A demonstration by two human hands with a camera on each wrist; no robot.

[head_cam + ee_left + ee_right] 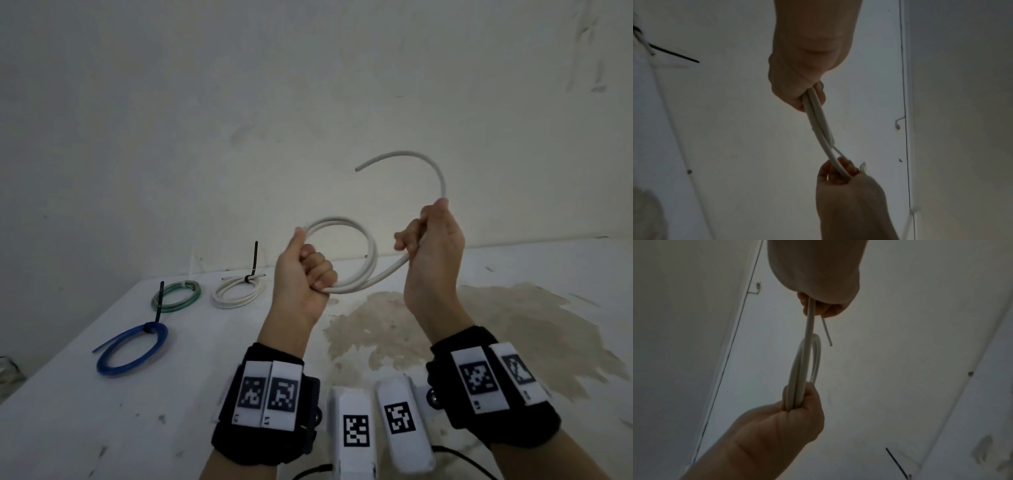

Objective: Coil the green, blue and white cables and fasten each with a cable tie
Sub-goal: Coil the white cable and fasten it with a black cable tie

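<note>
I hold a loose white cable (371, 246) in the air above the white table (137, 411). My left hand (315, 274) grips its loops in a fist. My right hand (424, 233) grips the strand further along, and the free end (404, 154) arcs up and back to the left. In the left wrist view the cable (820, 126) runs from my left hand (797, 91) to my right hand (838, 175). The right wrist view has my right hand (818, 305) on top, the loops (805, 363) below it, and my left hand (797, 402) at the bottom.
Three tied coils lie at the table's left: a green one (176, 296), a white one (238, 291) and a blue one (132, 349), each with a black cable tie sticking up. A brown stain (445, 325) marks the table under my hands. The wall stands close behind.
</note>
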